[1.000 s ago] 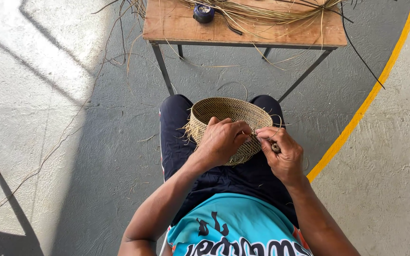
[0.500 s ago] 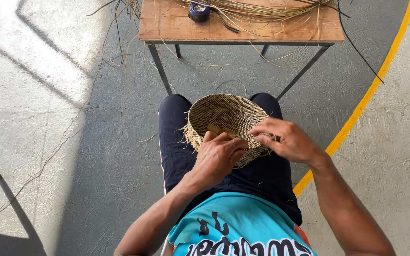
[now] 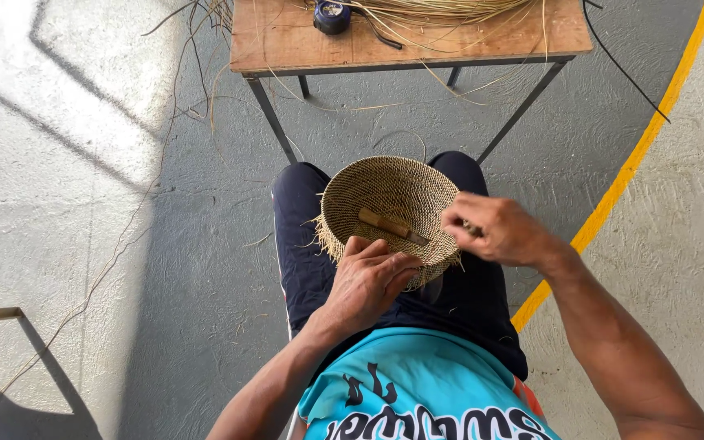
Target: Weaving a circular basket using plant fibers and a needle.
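Woven basket [image 3: 393,204] sits on the person's lap, centre frame, mouth up; round bowl shape, tan straw fibre, tight coiled weave, loose frayed strands sticking out at the rim from 7 to 9 o'clock; inside it lies a short wooden-handled tool [image 3: 393,226], cylindrical, brown, angled from 10 to 4 o'clock across the basket's floor; tool tip hard to make out.

Left hand [image 3: 368,281] at the basket's 6 o'clock edge, palm down, fingers curled over the near rim and touching it; grip pressed on the rim from outside and on top; thumb hidden.

Right hand [image 3: 495,230] at the basket's 3 o'clock, just beside the rim, fingers bunched together in a pinch; something thin and dark shows at the fingertips, too small to tell; cannot tell if it touches the basket.

Lap: dark navy shorts [image 3: 303,244], smooth fabric; turquoise shirt [image 3: 417,391] with dark print at 6 o'clock of frame.

Worktop [image 3: 287,41] at 12 o'clock, flat wooden plank top on thin dark metal legs; on it a bundle of long dry straw strands [image 3: 442,10], pale yellow, spilling over the edges; a small round dark blue container [image 3: 332,16] beside the straw, contents unclear.

Floor [image 3: 124,204] grey rough concrete, loose strands scattered at 10 o'clock; yellow painted line [image 3: 637,155] curving at 2 to 4 o'clock.
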